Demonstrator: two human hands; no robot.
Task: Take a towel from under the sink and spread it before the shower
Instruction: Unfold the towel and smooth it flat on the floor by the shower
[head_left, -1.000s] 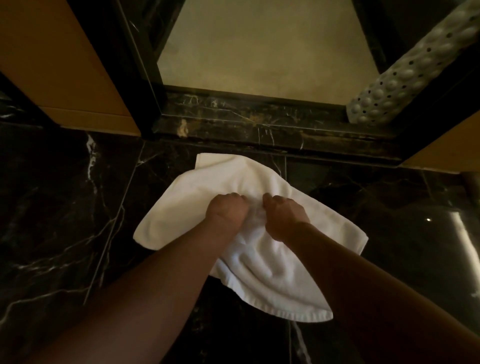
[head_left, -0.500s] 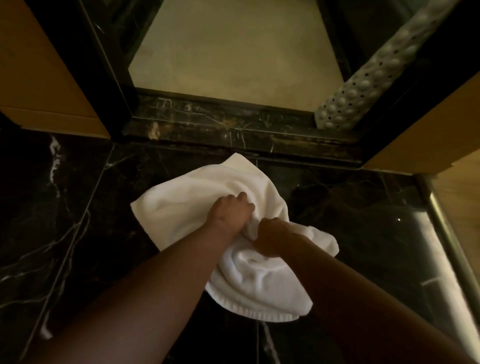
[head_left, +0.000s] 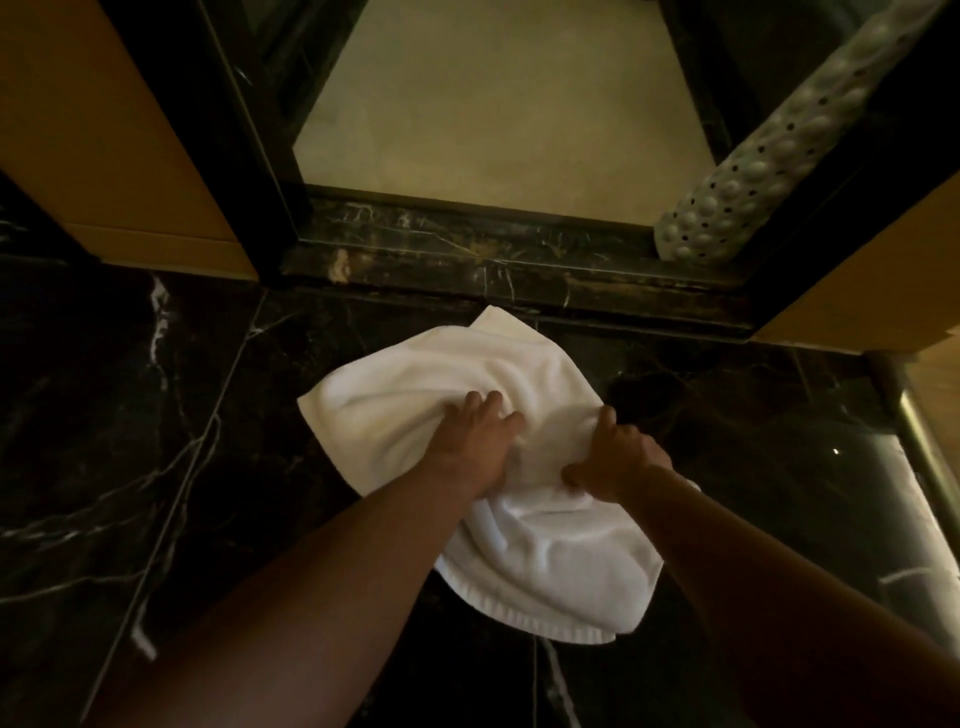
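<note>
Low in the frame's middle, my left hand (head_left: 480, 439) and right hand (head_left: 615, 457) bunch the white towel (head_left: 545, 551), gripping it over dark floor (head_left: 156, 467).

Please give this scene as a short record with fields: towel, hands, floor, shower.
towel: white towel, bunched, not yet flat, on the floor
left hand: left hand grips a fold of it
right hand: right hand grips a fold of it
floor: dark marble floor
shower: threshold just beyond towel; rolled bath mat leaning inside
</note>
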